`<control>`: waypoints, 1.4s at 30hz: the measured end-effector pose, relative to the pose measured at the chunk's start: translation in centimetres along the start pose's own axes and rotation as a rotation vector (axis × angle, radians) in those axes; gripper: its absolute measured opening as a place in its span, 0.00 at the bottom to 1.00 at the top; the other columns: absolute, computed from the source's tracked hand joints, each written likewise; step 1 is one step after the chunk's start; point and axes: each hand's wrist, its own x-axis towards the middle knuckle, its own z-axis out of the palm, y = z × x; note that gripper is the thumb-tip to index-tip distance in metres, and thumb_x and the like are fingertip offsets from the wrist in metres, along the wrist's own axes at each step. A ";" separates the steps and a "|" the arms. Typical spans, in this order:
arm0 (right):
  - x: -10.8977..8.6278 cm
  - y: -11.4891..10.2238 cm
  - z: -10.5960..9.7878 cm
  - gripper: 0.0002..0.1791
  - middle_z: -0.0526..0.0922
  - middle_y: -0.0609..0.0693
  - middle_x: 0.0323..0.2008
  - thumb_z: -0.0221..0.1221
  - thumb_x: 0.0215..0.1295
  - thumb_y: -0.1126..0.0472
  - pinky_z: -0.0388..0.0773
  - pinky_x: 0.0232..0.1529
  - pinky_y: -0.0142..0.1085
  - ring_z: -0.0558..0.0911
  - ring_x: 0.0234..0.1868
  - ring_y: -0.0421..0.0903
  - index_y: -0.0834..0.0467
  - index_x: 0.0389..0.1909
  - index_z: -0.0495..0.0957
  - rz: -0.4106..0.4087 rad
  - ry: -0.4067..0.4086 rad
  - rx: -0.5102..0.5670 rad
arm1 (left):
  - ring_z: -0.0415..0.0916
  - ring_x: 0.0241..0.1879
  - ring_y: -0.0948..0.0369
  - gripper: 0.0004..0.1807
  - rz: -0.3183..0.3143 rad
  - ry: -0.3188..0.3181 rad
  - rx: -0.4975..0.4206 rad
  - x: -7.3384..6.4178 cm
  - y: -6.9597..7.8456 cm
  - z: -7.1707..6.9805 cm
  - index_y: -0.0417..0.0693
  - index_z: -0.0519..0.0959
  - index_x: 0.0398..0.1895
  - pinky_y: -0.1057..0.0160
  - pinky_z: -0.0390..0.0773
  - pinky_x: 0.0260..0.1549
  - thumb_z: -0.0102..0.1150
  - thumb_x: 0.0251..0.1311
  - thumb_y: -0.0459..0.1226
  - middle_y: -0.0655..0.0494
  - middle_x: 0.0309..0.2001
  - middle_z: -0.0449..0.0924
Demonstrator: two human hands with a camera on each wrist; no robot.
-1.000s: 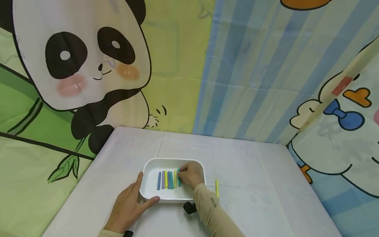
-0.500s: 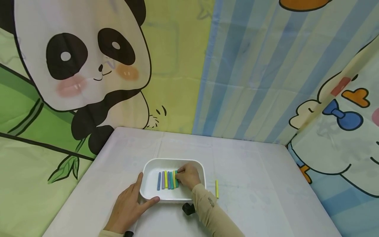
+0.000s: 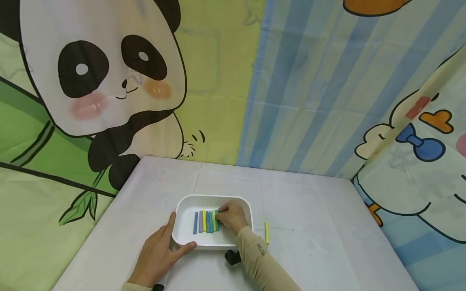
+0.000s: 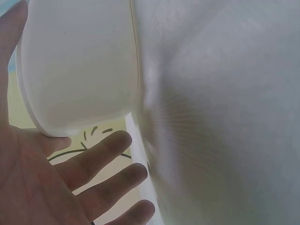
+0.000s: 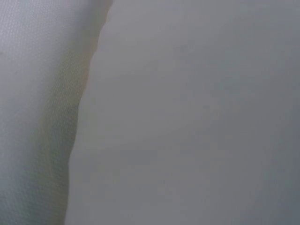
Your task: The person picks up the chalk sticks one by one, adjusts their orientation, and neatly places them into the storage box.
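A white tray [image 3: 207,245] holds a row of coloured chalk sticks: blue, purple, yellow and green. At the right end of the row, my right hand [image 3: 234,217] pinches a green chalk stick [image 3: 217,226] with its fingertips, close beside a yellow one [image 3: 214,227]. My left hand [image 3: 155,250] is spread round the tray's near left corner, its thumb on the front rim and index finger along the left side. The left wrist view shows that hand [image 4: 42,178] with straight fingers against the tray wall [image 4: 79,70]. In the right wrist view the hand is out of sight.
One yellow chalk stick [image 3: 267,232] lies on the white-covered table [image 3: 320,226], right of the tray. A black object [image 3: 232,257] sits by the right forearm at the tray's front. Printed cartoon curtains [image 3: 218,81] stand behind the table.
My right hand has moved slightly left with the green chalk stick, bringing it up beside the yellow one in the row. My left hand has stayed at the tray corner.
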 end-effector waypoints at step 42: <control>-4.8 2.2 -9.0 0.15 0.85 0.49 0.38 0.64 0.67 0.58 0.83 0.33 0.39 0.86 0.37 0.51 0.57 0.52 0.84 -0.141 0.227 0.121 | 0.73 0.60 0.42 0.68 -0.005 -0.009 -0.002 0.0 -0.1 0.0 0.45 0.49 0.82 0.37 0.70 0.60 0.57 0.48 0.77 0.38 0.66 0.72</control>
